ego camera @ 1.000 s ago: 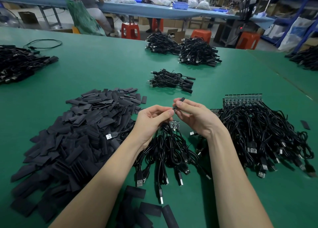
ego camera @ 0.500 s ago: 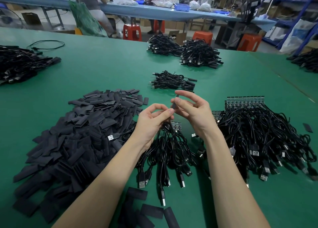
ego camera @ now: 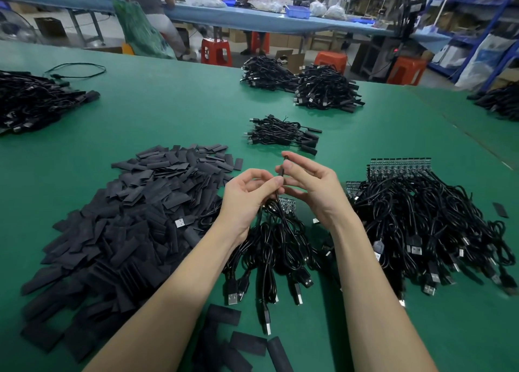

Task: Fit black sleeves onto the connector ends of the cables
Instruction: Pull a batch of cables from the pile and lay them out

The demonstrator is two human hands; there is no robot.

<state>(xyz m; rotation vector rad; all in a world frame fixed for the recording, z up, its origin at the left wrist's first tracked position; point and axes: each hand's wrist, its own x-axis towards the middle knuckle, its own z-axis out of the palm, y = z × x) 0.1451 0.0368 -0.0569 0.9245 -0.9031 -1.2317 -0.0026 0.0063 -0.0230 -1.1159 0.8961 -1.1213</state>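
The left hand (ego camera: 247, 200) pinches a thin black cable (ego camera: 280, 206) between thumb and fingertip. The right hand (ego camera: 311, 183) holds a small black sleeve (ego camera: 283, 167) upright at that cable's top end; how far it is seated cannot be told. The slack could snag the bundle (ego camera: 269, 248) beneath, tugging the end out of the grip. Loose sleeves (ego camera: 134, 217) crowd the left, tangled cables (ego camera: 432, 220) the right; open green desk (ego camera: 174, 113) lies far.

A factory assembly floor is indicated: long green worktables (ego camera: 168, 113) are heaped with cable bundles (ego camera: 325, 93), plastic stools (ego camera: 216, 52) and storage racking (ego camera: 477, 12) are observed behind.
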